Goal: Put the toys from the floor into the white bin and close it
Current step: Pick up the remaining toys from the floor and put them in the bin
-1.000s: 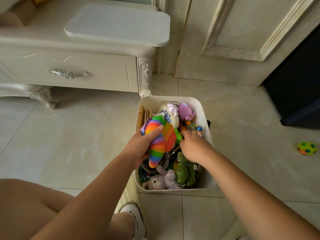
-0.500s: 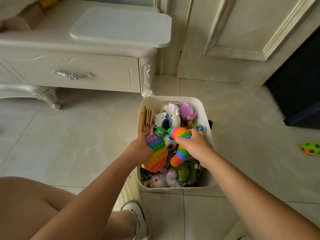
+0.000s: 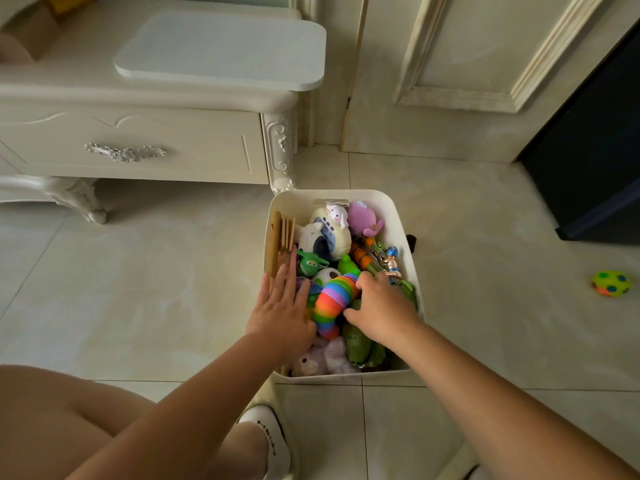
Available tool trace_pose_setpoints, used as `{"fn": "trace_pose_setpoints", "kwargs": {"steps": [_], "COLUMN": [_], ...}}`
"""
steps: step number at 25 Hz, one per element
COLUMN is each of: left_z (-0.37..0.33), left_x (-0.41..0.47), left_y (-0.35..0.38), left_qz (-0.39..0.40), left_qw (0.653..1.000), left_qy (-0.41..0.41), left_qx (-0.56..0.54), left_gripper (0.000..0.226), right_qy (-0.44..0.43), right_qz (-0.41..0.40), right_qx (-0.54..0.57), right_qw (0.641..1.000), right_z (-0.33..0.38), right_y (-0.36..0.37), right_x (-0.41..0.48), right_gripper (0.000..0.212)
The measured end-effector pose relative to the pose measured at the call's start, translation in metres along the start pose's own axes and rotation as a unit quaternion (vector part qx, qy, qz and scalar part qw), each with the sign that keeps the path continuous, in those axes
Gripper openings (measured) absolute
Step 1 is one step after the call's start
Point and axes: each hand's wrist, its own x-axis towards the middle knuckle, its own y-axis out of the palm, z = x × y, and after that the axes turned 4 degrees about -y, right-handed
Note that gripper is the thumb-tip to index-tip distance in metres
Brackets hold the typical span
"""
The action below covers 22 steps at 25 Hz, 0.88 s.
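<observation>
Rainbow plastic, ridged and jointed: the rainbow slug (image 3: pixel 333 303) lies on top of the heap in the white bin (image 3: pixel 403 223), and my right hand (image 3: pixel 382 306) is curled over its near side, fingers closed against it. My left hand (image 3: pixel 282 308) lies flat with the fingers spread, pressing on the toys at the bin's left wall, gripping nothing.

The bin is nearly brimful. At the far end sit a white bubble camera toy (image 3: pixel 325 233) with a small rabbit on it and a purple plush (image 3: pixel 363 220); a green robot figure (image 3: pixel 309 263) is in the middle, wooden pieces (image 3: pixel 282 233) stand against the left wall, and a grey plush (image 3: pixel 322 360) and a green car (image 3: pixel 362 346) lie at the near end.

My worry is height: if the slug stays humped above the rim, the lid (image 3: pixel 221 50), resting on the cabinet (image 3: pixel 138 140), may not seat. One spotted ball (image 3: pixel 611 283) also lies on the floor well to the right, easy to overlook
</observation>
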Motion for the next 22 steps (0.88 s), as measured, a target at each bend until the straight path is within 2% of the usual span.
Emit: {"fn": "trace_pose_setpoints", "kwargs": {"steps": [2,5,7,9,11,13,14,18,22], "left_z": [-0.003,-0.007,-0.007,-0.009,-0.012,-0.021,-0.029,-0.075,-0.123], "left_x": [0.005,0.015,0.019,0.023,0.025,0.029,0.034,0.079,0.142], "left_y": [0.006,0.005,0.002,-0.003,-0.011,-0.025,-0.033,-0.065,-0.081], "left_qz": [0.009,0.037,0.056,0.033,-0.055,-0.133,-0.152,-0.184,-0.179], "left_qw": [1.0,0.999,0.994,0.986,0.956,0.906,0.893,0.901,0.912], "left_qy": [-0.001,0.005,0.002,-0.021,-0.062,-0.069,-0.055,0.04,0.098], "left_qx": [0.009,-0.039,-0.091,-0.164,-0.282,-0.396,-0.419,-0.391,-0.357], "left_gripper": [0.073,0.084,0.092,0.092,0.081,0.067,0.063,0.054,0.053], "right_qy": [0.004,-0.029,0.008,0.092,0.159,0.191,0.202,0.214,0.172], "right_qz": [-0.039,-0.193,-0.233,-0.237,-0.246,-0.242,-0.236,-0.178,-0.082], "right_qx": [0.057,-0.01,0.001,0.132,0.255,0.289,0.288,0.28,0.252], "right_qw": [0.998,0.981,0.972,0.958,0.921,0.906,0.906,0.919,0.949], "right_z": [-0.002,-0.011,-0.023,-0.041,-0.064,-0.09,-0.102,-0.145,-0.184], "right_y": [-0.004,-0.002,-0.002,-0.007,-0.016,-0.02,-0.02,-0.011,0.003], "right_x": [0.004,0.013,0.02,0.027,0.034,0.039,0.042,0.066,0.112], "right_gripper": [0.042,0.046,0.051,0.046,0.042,0.04,0.039,0.037,0.04]}}
